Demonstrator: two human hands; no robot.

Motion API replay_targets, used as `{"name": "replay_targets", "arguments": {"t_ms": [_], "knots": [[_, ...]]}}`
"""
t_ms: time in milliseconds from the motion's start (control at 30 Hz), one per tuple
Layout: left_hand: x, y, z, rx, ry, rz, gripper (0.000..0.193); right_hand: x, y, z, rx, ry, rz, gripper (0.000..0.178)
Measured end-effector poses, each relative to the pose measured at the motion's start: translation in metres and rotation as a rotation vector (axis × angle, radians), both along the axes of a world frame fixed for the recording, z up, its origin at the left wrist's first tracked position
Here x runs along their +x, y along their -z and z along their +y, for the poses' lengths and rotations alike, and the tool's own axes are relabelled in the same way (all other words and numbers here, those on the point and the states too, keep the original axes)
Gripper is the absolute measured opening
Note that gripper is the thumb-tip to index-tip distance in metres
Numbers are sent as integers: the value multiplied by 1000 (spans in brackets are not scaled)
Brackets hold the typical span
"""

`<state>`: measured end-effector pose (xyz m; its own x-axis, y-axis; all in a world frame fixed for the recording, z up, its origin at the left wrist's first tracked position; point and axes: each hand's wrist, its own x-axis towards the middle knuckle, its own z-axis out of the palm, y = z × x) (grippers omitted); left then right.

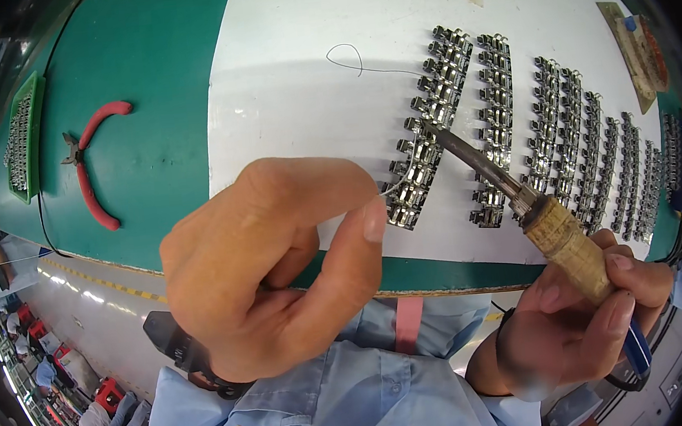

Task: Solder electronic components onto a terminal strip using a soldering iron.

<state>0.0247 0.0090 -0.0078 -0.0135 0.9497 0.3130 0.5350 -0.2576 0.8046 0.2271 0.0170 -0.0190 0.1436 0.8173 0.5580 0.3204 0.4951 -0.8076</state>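
Pinching wire (394, 187) between thumb and forefinger, the left hand (272, 261) sits at centre frame, wire end reaching the leftmost row of metal parts (415, 177), just right of centre. Right hand (605, 311), lower right, grasps the iron (561, 241) by its wooden handle, tip at that same row; contact cannot be told. Pliers (85, 184) and green tray (38, 119) lie upper left.
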Motion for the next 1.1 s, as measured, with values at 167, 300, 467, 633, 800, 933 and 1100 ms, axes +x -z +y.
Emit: {"name": "replay_targets", "arguments": {"t_ms": [167,300,467,633,800,933,1100], "knots": [[1,1,0,2,-7,-1,8,5,5,-4,50,-39,81,29],[0,-2,-2,-74,-20,-36,10,10,13,-6,257,247,-395,30],[-10,-12,-2,-214,-71,-166,16,13,16,-2,211,178,-186,33],[-11,-11,6,89,-153,11,16,26,10,-1,100,-175,31,32],[-2,-14,9,-46,-82,74,13,39,11,-3,135,-356,127,32],[0,-9,10,-47,-44,-61,13,35,12,-11,236,-69,-346,32],[-5,-1,8,-28,-65,-95,13,28,7,-10,94,-207,-152,33]]}}
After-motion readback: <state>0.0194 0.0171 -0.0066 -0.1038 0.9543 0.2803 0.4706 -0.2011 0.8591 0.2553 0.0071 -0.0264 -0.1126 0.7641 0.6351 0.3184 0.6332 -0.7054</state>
